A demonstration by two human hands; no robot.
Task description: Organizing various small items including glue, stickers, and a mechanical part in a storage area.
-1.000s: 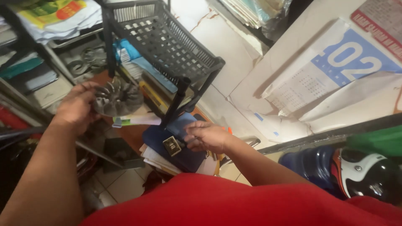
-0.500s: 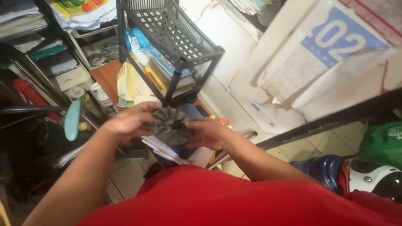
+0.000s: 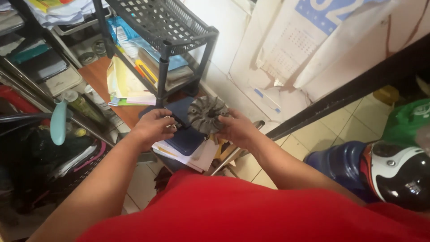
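Observation:
My right hand (image 3: 237,130) grips a round grey metal disc with radial fins (image 3: 206,114) by its right rim, holding it above a dark blue book (image 3: 188,134). To the disc's left, my left hand (image 3: 152,126) has its fingers curled, their tips close to the disc's left edge over the book. Whether they pinch something small is too unclear to tell. The book lies on a stack of white papers (image 3: 192,154) at the corner of a brown wooden desk (image 3: 96,74).
A black plastic rack (image 3: 165,27) holding books and papers stands on the desk behind the hands. A calendar (image 3: 309,31) hangs on the wall. A helmet (image 3: 396,172) and a blue container (image 3: 336,163) sit on the tiled floor at right. Cluttered shelves fill the left.
The disc has passed from my left hand, through both hands, into my right. My left hand has come off it. The view has shifted so the rack sits further left.

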